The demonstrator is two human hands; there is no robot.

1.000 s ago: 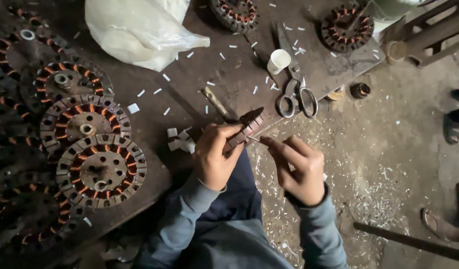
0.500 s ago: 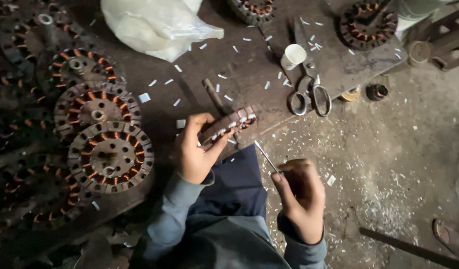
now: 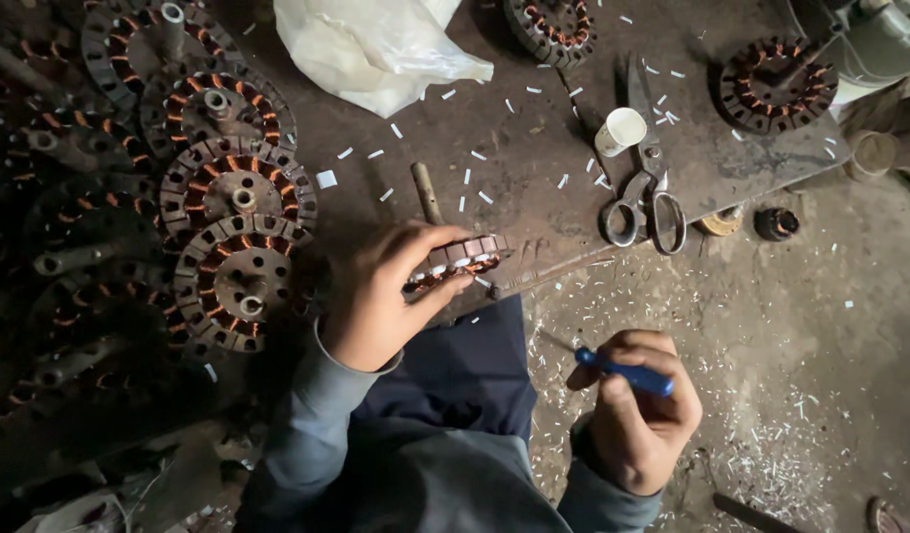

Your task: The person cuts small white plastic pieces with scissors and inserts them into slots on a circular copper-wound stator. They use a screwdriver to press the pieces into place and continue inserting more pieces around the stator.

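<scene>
My left hand (image 3: pixel 376 301) grips a stator (image 3: pixel 457 259) on edge at the near rim of the table (image 3: pixel 534 212), fingers wrapped over its top, thumb beneath. My right hand (image 3: pixel 638 410) is closed around a small tool with a blue handle (image 3: pixel 628 376), its thin tip pointing up-left toward the stator but well short of it, out over the floor (image 3: pixel 800 345).

I judge the work on this stator to be partway: copper windings show in its slots, yet I cannot tell how many slots are finished. To my left lie many more stators (image 3: pixel 236 237), stacked and overlapping, all wound in copper.

The table is dark, worn metal strewn with small white paper strips (image 3: pixel 472 178). Scissors (image 3: pixel 643 188) lie beside a small white roll (image 3: pixel 620 130), and a white plastic bag (image 3: pixel 371 49) sits at the far edge. The floor is bare, gritty concrete littered with pale clippings. The room is dim.
</scene>
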